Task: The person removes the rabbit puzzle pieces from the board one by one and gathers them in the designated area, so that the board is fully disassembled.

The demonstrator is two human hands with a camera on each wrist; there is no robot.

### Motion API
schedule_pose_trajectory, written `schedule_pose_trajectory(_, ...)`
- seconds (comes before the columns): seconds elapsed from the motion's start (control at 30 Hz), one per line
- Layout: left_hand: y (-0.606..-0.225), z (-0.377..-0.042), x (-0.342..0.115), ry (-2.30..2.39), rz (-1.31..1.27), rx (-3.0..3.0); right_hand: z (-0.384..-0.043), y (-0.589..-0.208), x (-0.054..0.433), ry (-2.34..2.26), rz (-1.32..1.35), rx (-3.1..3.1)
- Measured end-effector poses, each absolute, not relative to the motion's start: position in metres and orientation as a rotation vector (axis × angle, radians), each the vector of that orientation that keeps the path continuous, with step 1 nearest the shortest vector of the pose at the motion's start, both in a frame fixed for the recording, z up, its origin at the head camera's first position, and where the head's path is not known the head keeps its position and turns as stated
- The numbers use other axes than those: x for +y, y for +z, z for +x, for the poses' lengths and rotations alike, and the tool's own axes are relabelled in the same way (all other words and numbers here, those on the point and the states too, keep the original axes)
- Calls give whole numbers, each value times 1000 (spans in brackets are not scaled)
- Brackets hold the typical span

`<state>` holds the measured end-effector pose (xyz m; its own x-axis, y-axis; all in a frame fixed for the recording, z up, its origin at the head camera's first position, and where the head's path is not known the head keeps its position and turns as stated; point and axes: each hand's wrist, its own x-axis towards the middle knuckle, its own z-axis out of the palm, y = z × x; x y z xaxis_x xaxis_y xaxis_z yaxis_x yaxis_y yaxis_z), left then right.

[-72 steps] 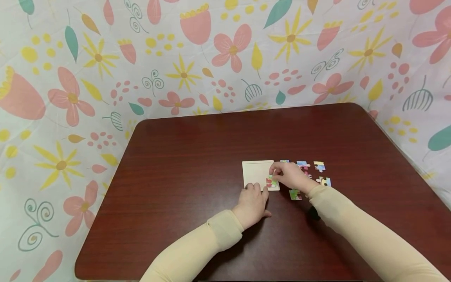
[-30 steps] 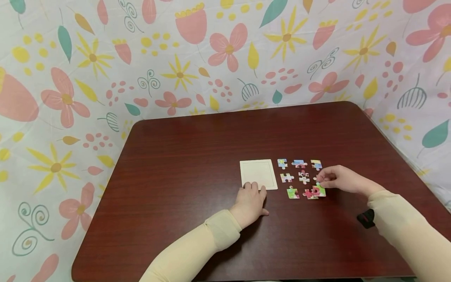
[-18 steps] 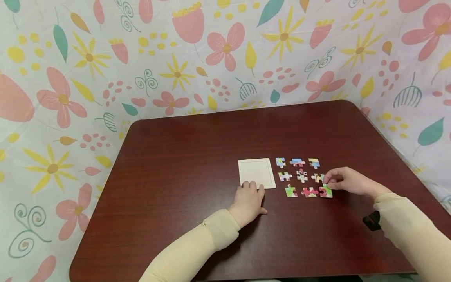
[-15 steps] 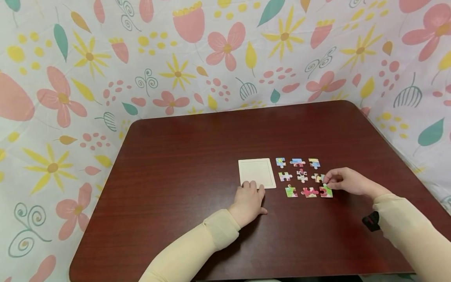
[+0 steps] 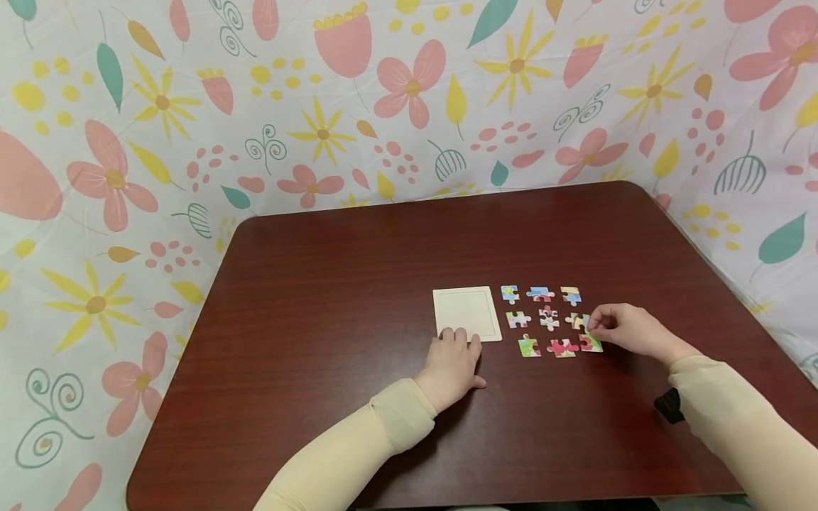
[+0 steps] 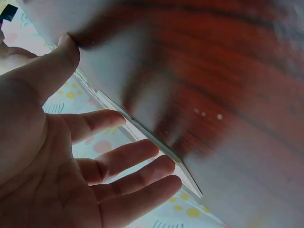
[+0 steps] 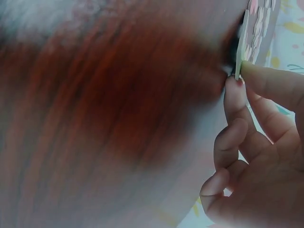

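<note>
My right hand (image 5: 629,328) pinches a green and red jigsaw piece (image 5: 591,344) between thumb and fingers, at the near right corner of the loose pieces. Seen from the right wrist, this jigsaw piece (image 7: 242,47) is edge-on, its near edge between thumb and fingertip, slightly off the table. A pale square puzzle tray (image 5: 465,310) lies flat to the left of the pieces, bare inside its border. The fingertips of my left hand (image 5: 449,365) rest on its near edge, fingers spread and thumb out to the side; the left wrist view shows the tray (image 6: 142,134) edge-on.
Several other jigsaw pieces lie in spaced rows, among them a red one (image 5: 562,348), a green corner one (image 5: 529,346) and a blue one (image 5: 540,293). They sit on a dark red-brown table (image 5: 345,284). Flowered cloth (image 5: 383,92) hangs behind its far edge.
My right hand has carried the green and red jigsaw piece from the tray rightward to the row's end, leaving the tray bare. Most recently it shifts slightly. My left hand stays at the tray.
</note>
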<state>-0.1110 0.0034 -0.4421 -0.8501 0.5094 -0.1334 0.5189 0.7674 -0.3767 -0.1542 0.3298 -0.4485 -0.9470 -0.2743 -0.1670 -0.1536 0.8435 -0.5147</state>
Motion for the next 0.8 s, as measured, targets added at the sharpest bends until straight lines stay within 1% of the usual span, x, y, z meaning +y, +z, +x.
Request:
schedule_pose_trajectory(0.33,-442,-112,3,-623,863,2933,-151,-447,329,-756,-315,2791)
schedule_pose_trajectory(0.53,-442,-113,0,-586,876,2949,-153,-445,326,-769,-249,2887)
schedule_pose_trajectory(0.63,-442,-116,-2,-508,879,2921,-152,-443,324,-782,-236,2940)
schedule_pose_trajectory(0.8,-440,-125,-15,-182,870,2863,-151,-439,315,-763,-284,3039)
